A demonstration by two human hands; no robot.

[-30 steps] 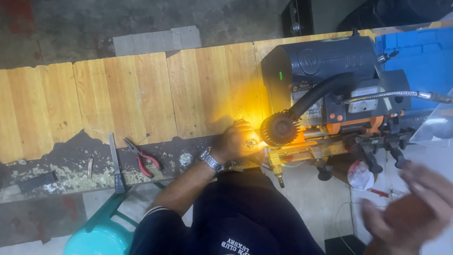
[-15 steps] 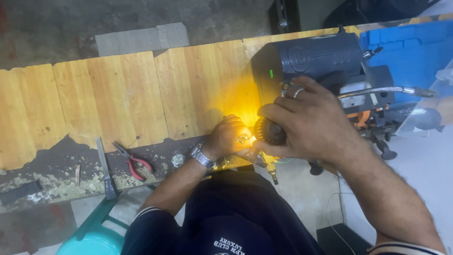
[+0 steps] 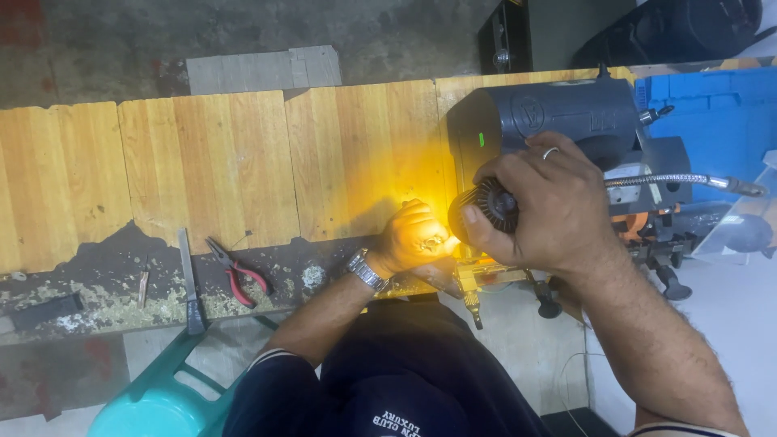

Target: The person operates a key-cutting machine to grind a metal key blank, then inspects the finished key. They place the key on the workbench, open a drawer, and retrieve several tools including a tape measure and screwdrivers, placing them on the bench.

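Gripping the ribbed black lamp head (image 3: 484, 207) on its flexible gooseneck (image 3: 672, 180), our right hand (image 3: 544, 206) is wrapped over it from above, fingers (image 3: 518, 166) curled round the top, thumb pressing the underside; a ring shows on one finger. Our left hand (image 3: 414, 239) sits just beside it, closed into a loose fist on something small at the front of the dark grey bench machine (image 3: 558, 117). We cannot tell what that small piece is, since the yellow glare washes it out. A watch sits on the left wrist. Both forearms reach in from below, the right one crossing steeply from the lower right, the left one bent up from the lap.

Risk as we judge it: the two hands are touching or nearly so, so a nudge of the lamp could knock the left fist off its piece. The lamp head may be hot under a full palm grip. Glare this close hides the work point, so fingers could stray into the machine's moving parts. The metal brackets and black knobs (image 3: 546, 306) hanging under the machine edge could catch a sleeve.

On the wooden tabletop (image 3: 210, 162), red-handled pliers (image 3: 236, 271) and a flat file (image 3: 188, 283) lie well apart to the left among shavings. A teal plastic stool (image 3: 154, 396) stands below.
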